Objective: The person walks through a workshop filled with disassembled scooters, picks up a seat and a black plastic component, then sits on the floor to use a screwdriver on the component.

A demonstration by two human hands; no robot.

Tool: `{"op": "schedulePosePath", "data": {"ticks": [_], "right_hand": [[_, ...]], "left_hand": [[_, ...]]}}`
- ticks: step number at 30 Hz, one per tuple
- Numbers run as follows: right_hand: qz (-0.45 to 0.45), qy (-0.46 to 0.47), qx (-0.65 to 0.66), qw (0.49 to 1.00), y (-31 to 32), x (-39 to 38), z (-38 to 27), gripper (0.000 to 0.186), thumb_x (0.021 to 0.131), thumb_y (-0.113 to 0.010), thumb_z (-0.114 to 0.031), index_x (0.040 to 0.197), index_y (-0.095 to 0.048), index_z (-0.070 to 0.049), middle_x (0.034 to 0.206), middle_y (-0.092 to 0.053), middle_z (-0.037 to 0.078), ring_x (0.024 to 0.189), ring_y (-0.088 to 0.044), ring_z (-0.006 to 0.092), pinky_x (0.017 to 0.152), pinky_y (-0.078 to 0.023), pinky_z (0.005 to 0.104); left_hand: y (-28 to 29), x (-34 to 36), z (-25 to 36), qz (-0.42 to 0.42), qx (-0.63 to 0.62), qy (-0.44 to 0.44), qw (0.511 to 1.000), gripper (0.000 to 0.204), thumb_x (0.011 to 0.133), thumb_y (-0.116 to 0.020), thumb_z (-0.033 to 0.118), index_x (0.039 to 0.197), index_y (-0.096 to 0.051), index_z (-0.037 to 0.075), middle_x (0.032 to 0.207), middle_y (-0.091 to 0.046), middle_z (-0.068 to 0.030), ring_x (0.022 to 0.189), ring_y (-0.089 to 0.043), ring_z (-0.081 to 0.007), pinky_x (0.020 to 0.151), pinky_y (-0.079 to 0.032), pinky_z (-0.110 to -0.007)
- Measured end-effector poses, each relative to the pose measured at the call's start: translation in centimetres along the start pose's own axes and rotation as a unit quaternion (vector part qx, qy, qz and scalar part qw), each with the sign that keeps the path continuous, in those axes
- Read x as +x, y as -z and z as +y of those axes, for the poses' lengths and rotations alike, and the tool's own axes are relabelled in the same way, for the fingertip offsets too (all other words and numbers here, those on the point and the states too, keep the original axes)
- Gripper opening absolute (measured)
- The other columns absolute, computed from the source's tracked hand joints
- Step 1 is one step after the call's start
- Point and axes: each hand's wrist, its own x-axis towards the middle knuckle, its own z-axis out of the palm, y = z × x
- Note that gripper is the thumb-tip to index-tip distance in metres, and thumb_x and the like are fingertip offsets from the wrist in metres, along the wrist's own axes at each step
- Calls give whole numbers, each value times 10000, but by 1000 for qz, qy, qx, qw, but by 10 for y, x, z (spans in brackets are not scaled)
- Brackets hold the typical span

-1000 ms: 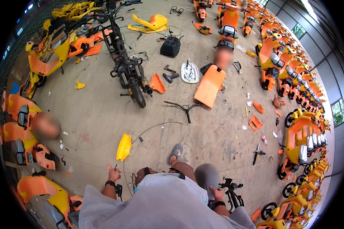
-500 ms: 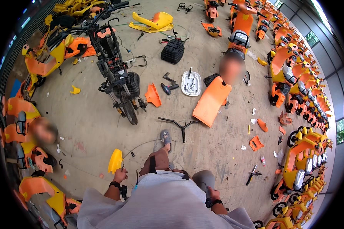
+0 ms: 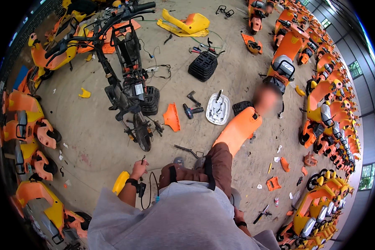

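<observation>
**Workshop floor, stripped bike at centre: hands and parts**

Head view. Landmark: the stripped black bike frame (image 3: pixel 127 93), standing upright on the concrete floor (image 3: pixel 91 137) in the upper left of the picture.

- Left hand (image 3: pixel 138 168): below the bike's lower wheel, near it. Fingers closed together around a thin dark tool (image 3: pixel 143 158), whose tip points up toward the wheel. A dark band with a dangling cable sits on the wrist.
- Right hand (image 3: pixel 238 216): well below and right of the bike, mostly hidden behind the grey shirt and the raised brown-trousered knee; whether it is open or closed cannot be told.
- Yellow panel (image 3: pixel 121 182): on the floor just left of the left wrist, below the bike.
- Orange fender piece (image 3: pixel 171 117): just right of the bike's lower wheel.
- Power drill (image 3: pixel 191 111): right of the fender piece.
- White tray (image 3: pixel 218 109): further right of the bike, holding small dark tools.
- Black crate (image 3: pixel 203 65): up and right of the bike.
- Another person in an orange sleeve (image 3: pixel 238 129): right of the bike, beside the tray.
- Orange scooters (image 3: pixel 329 104): rows far right of the bike; more far left.
</observation>
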Motion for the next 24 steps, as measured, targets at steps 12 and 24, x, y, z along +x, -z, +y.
{"op": "schedulePosePath", "data": {"ticks": [12,24], "right_hand": [[11,7,-65,998,9,122,-233,621,661,-753,-538,802,-672,61,710,-630,106,592,-553,194,540,-427,361],[-19,73,-44,996,39,265,-433,732,662,-780,-489,1024,-630,129,943,-680,214,864,-667,275,765,-509,363]], "left_hand": [[-7,5,-19,114,-91,190,971,355,958,-475,256,813,-624,-31,529,-517,-104,403,-539,-205,407,-519,-343],[-74,104,200,98,-40,65,992,408,966,-486,309,877,-641,-57,559,-549,-93,428,-554,-177,456,-511,-313]]}}
